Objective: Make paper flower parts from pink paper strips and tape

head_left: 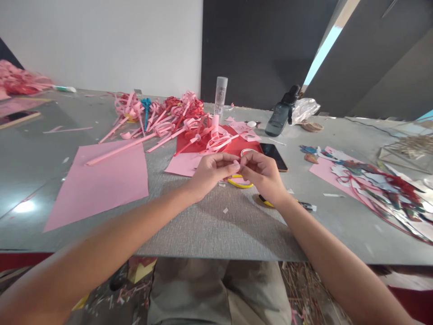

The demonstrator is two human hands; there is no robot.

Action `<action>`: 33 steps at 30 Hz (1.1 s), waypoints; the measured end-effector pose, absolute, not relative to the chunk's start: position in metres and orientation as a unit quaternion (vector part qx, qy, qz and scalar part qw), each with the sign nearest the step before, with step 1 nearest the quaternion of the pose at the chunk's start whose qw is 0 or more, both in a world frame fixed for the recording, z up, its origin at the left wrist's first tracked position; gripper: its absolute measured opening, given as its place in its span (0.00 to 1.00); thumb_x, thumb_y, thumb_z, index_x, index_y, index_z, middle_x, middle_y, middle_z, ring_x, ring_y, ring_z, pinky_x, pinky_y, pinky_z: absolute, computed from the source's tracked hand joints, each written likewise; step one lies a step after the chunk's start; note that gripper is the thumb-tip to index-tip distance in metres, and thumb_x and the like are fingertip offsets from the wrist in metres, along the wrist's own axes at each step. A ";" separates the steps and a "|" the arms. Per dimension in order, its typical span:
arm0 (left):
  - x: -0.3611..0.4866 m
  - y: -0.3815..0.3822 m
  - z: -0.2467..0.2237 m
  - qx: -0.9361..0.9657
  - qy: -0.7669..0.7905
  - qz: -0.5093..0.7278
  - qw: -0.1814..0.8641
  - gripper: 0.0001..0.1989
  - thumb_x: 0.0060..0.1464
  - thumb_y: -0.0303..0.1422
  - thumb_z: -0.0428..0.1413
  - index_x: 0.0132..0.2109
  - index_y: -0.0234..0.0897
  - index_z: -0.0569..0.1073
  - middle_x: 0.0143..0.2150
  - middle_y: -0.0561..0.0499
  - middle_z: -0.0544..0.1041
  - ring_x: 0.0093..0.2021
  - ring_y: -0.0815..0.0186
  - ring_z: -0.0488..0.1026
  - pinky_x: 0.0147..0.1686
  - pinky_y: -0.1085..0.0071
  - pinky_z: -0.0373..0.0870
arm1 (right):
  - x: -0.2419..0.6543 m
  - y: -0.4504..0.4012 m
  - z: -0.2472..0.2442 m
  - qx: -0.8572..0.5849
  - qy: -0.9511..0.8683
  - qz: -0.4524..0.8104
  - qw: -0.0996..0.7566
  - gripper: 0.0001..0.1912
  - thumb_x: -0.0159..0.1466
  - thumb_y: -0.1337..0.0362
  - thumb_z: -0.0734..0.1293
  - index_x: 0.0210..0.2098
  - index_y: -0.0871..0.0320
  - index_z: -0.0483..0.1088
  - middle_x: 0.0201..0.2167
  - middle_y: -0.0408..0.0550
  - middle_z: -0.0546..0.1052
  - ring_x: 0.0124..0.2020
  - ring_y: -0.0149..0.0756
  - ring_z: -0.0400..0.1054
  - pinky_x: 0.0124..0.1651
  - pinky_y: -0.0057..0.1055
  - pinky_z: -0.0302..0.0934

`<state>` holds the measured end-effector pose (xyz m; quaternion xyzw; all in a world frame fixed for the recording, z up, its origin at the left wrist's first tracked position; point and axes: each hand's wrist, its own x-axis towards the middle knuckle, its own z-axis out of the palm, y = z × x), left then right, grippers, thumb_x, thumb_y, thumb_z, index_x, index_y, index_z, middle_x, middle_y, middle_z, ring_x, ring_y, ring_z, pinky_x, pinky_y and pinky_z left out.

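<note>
Fingertips of my left hand [216, 174] and my right hand [259, 171] meet above the grey table [209, 230]. Both hands are closed in a pinch around something small, mostly hidden, perhaps a bit of pink paper. Below them lie yellow-handled scissors [241, 184], partly covered by the hands. A yellow and black cutter [306, 206] lies beside my right wrist. Behind my hands are a red sheet [185, 143], a pink sheet [179, 164] and curled pink paper strips [219, 143]. A black phone [275, 157] lies just beyond my right hand.
A large pink sheet [108, 180] lies at left, with paper flowers [169, 113] behind it. A clear tube [220, 95] and a dark bottle [279, 117] stand at the back. Paper cut-outs and red cord [352, 180] cover the right side.
</note>
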<state>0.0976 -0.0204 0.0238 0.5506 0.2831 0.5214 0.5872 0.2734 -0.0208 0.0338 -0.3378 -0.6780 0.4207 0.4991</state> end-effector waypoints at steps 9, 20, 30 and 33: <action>0.099 -0.023 0.026 0.549 0.302 0.528 0.573 0.09 0.51 0.35 0.67 0.37 0.34 0.81 0.30 0.51 0.78 0.27 0.72 0.70 0.30 0.74 0.67 | 0.274 -0.019 0.034 -0.324 -0.674 0.442 0.495 0.13 0.59 0.59 0.76 0.31 0.57 0.69 0.27 0.39 0.70 0.26 0.25 0.63 0.27 0.26 0.58; 0.100 -0.020 0.024 0.563 0.294 0.524 0.567 0.10 0.55 0.36 0.66 0.37 0.32 0.81 0.27 0.53 0.75 0.27 0.73 0.69 0.29 0.76 0.66 | 0.277 -0.019 0.029 -0.338 -0.693 0.387 0.506 0.06 0.62 0.63 0.72 0.32 0.58 0.72 0.28 0.40 0.73 0.28 0.26 0.67 0.31 0.28 0.61; 0.097 -0.019 0.021 0.574 0.288 0.513 0.569 0.12 0.56 0.40 0.65 0.36 0.34 0.81 0.28 0.52 0.74 0.28 0.72 0.69 0.29 0.75 0.65 | 0.278 -0.019 0.029 -0.359 -0.716 0.333 0.497 0.06 0.63 0.62 0.72 0.33 0.58 0.74 0.29 0.42 0.76 0.30 0.28 0.69 0.33 0.29 0.62; 0.097 -0.019 0.021 0.574 0.284 0.509 0.575 0.13 0.57 0.41 0.64 0.35 0.34 0.81 0.26 0.53 0.74 0.27 0.72 0.69 0.29 0.75 0.65 | 0.277 -0.018 0.030 -0.370 -0.714 0.336 0.491 0.06 0.62 0.62 0.72 0.31 0.59 0.74 0.28 0.42 0.75 0.29 0.29 0.68 0.32 0.29 0.61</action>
